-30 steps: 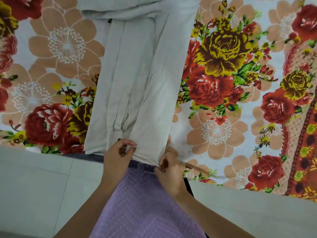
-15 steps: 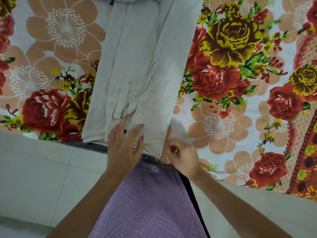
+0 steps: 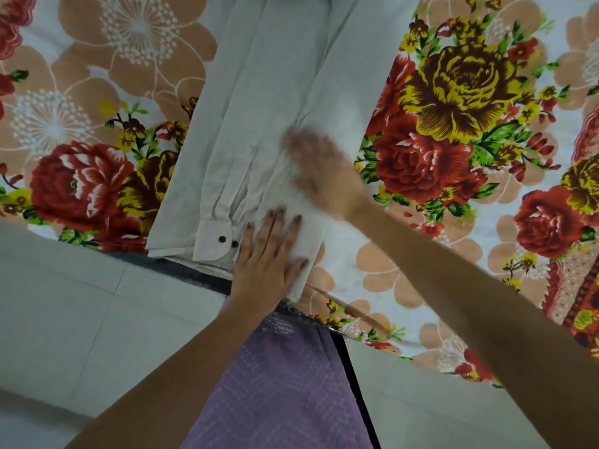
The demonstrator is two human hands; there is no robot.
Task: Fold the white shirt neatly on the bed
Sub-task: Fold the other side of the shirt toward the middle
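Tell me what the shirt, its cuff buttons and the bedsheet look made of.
Shirt: thin woven cloth, probably cotton, matte and softly creased. Buttons: dark and slightly glossy, likely plastic. Bedsheet: matte fabric with a printed floral pattern; fibre unclear.

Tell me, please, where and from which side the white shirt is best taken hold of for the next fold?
Probably its near hem, pinched at both corners from the bed edge side. The white shirt lies as a long narrow strip running away from the person, with the buttoned cuff folded in by that hem, so lifting there should carry the layers together.
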